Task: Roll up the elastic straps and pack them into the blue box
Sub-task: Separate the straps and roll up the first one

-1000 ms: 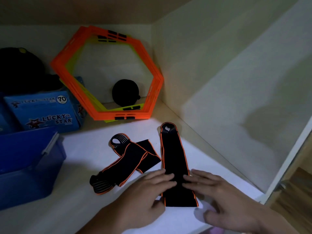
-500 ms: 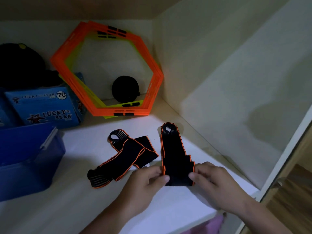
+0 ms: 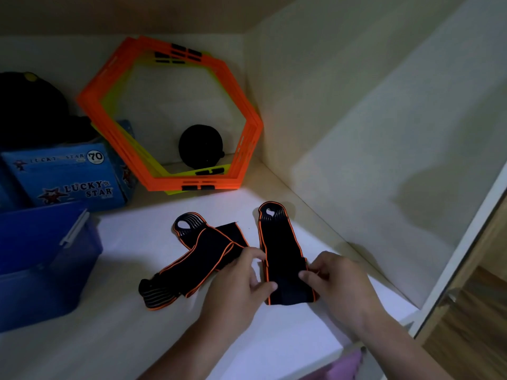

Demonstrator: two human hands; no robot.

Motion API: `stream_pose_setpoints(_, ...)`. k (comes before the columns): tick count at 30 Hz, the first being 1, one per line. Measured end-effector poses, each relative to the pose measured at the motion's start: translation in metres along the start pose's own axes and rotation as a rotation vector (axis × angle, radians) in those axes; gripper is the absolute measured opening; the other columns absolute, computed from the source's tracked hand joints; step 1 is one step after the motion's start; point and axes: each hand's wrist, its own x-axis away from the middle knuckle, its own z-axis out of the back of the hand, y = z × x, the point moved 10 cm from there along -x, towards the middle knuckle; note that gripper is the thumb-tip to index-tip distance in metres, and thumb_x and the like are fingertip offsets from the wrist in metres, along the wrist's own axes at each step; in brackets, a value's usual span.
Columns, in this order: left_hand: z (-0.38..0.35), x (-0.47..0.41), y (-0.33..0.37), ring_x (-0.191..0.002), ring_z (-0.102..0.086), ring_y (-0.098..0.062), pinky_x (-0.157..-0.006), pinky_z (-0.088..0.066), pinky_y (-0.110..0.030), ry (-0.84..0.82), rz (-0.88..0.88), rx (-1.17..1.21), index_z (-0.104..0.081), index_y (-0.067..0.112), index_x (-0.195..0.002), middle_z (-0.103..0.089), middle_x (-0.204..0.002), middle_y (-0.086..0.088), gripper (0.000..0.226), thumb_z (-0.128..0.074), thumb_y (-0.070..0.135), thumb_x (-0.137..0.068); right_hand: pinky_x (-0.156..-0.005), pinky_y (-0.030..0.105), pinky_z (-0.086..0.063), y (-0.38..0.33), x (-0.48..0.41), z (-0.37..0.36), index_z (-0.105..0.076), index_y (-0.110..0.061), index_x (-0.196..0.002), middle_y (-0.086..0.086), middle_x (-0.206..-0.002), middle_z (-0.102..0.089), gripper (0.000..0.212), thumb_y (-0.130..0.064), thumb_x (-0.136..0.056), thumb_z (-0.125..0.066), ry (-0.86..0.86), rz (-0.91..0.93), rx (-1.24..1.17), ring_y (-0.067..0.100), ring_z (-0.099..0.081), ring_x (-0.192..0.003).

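Observation:
A black elastic strap with orange edging (image 3: 279, 242) lies lengthwise on the white shelf, its looped end pointing to the back. Its near end is folded over onto itself. My left hand (image 3: 238, 286) pinches the left side of that fold and my right hand (image 3: 337, 283) pinches the right side. Two more black straps with orange edging (image 3: 200, 256) lie crossed just to the left, touching my left fingers. The blue box (image 3: 41, 259) stands open at the left edge of the shelf.
Orange and yellow hexagon frames (image 3: 247, 133) lean against the back wall with a black round object (image 3: 200, 146) behind them. A blue Lucky Star carton (image 3: 68, 176) stands behind the blue box. The cabinet side wall (image 3: 370, 133) rises on the right.
Both hands went from lying flat on the strap's near end to pinching it, and they have folded that end over toward the back, so the strap looks shorter.

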Motion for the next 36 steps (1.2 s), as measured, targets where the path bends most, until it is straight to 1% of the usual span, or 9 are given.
stream_pose_setpoints(4,-0.009,0.008,0.021,-0.117,-0.045,-0.003,-0.092,-0.044,-0.022,-0.109,-0.284,-0.217,-0.067,0.038,-0.110,-0.048,-0.120,0.022,0.033,-0.063,0.045,-0.078,-0.053,0.017,-0.040,-0.005,-0.002,-0.001,-0.053,-0.025,-0.072,-0.008,-0.068,-0.059,0.027,-0.029,-0.076,-0.079,0.036,0.074,0.061,0.005,-0.055,-0.062)
stream_pose_setpoints(9,-0.017,0.008,0.032,-0.142,-0.034,-0.004,-0.108,-0.038,-0.019,-0.147,-0.456,-0.241,-0.070,0.023,-0.106,-0.049,-0.145,0.011,0.024,-0.058,0.034,-0.088,-0.088,0.021,-0.043,-0.022,0.003,-0.005,-0.072,-0.033,-0.084,-0.016,-0.111,-0.062,0.008,-0.027,-0.079,-0.073,-0.022,0.392,0.162,0.005,-0.051,-0.109)
stream_pose_setpoints(12,-0.019,0.002,0.029,-0.149,-0.027,0.002,-0.115,-0.028,-0.014,-0.176,-0.439,-0.118,-0.068,0.019,-0.106,-0.055,-0.148,0.009,0.019,-0.055,0.029,-0.095,-0.105,0.017,-0.038,-0.022,0.012,-0.009,-0.074,-0.037,-0.103,-0.018,-0.134,-0.057,0.031,-0.046,-0.073,-0.072,-0.253,0.384,0.028,-0.007,-0.044,-0.130)
stream_pose_setpoints(15,-0.015,-0.002,0.023,-0.140,-0.041,0.006,-0.110,-0.039,-0.022,-0.205,-0.333,0.030,-0.063,0.024,-0.110,-0.064,-0.138,0.013,0.019,-0.052,0.034,-0.099,-0.106,0.013,-0.036,-0.019,0.020,-0.010,-0.065,-0.042,-0.122,-0.031,-0.138,-0.048,0.053,-0.052,-0.071,-0.076,-0.306,0.399,0.096,-0.014,-0.040,-0.132)
stream_pose_setpoints(18,-0.008,0.000,0.024,-0.100,-0.067,-0.005,-0.084,-0.053,-0.033,-0.181,-0.250,0.166,-0.062,0.030,-0.113,-0.073,-0.105,0.012,0.022,-0.048,0.041,-0.100,-0.088,0.021,-0.050,-0.023,0.020,0.004,-0.069,-0.042,-0.114,-0.026,-0.110,-0.068,0.036,-0.044,-0.078,-0.074,-0.144,0.396,0.065,-0.006,-0.061,-0.105)
stream_pose_setpoints(20,-0.002,-0.003,0.021,-0.078,-0.064,-0.005,-0.070,-0.049,-0.030,-0.125,-0.197,0.257,-0.063,0.029,-0.107,-0.070,-0.085,0.009,0.022,-0.047,0.043,-0.099,-0.078,0.022,-0.051,-0.024,0.015,0.010,-0.071,-0.040,-0.104,-0.021,-0.092,-0.072,0.021,-0.036,-0.083,-0.072,-0.100,0.351,-0.012,0.000,-0.066,-0.089)
stream_pose_setpoints(26,-0.017,-0.007,0.000,-0.098,-0.073,-0.011,-0.087,-0.059,-0.037,-0.188,-0.027,0.451,-0.067,0.029,-0.121,-0.078,-0.104,0.005,0.037,-0.063,0.046,-0.088,-0.068,0.029,-0.048,-0.013,-0.004,0.001,-0.071,-0.025,-0.079,-0.011,-0.074,-0.070,0.012,-0.020,-0.090,-0.070,-0.148,0.134,-0.248,0.005,-0.063,-0.069)
stream_pose_setpoints(31,-0.014,-0.017,-0.007,-0.067,-0.062,0.001,-0.063,-0.045,-0.027,-0.111,-0.023,0.231,-0.068,0.034,-0.092,-0.066,-0.067,0.015,0.005,-0.065,0.030,-0.094,-0.068,0.039,-0.054,-0.001,-0.013,-0.010,-0.074,-0.026,-0.082,-0.002,-0.073,-0.075,0.006,-0.030,-0.086,-0.073,-0.160,0.028,-0.229,0.014,-0.068,-0.066)
stream_pose_setpoints(36,-0.005,-0.027,-0.008,-0.066,-0.059,-0.008,-0.064,-0.049,-0.034,-0.018,0.004,0.078,-0.054,0.038,-0.113,-0.054,-0.065,0.006,0.035,-0.073,0.041,-0.084,-0.053,0.018,-0.046,-0.003,-0.012,0.006,-0.059,-0.032,-0.092,-0.007,-0.068,-0.069,0.028,-0.028,-0.077,-0.082,0.009,0.000,-0.063,0.004,-0.064,-0.061)
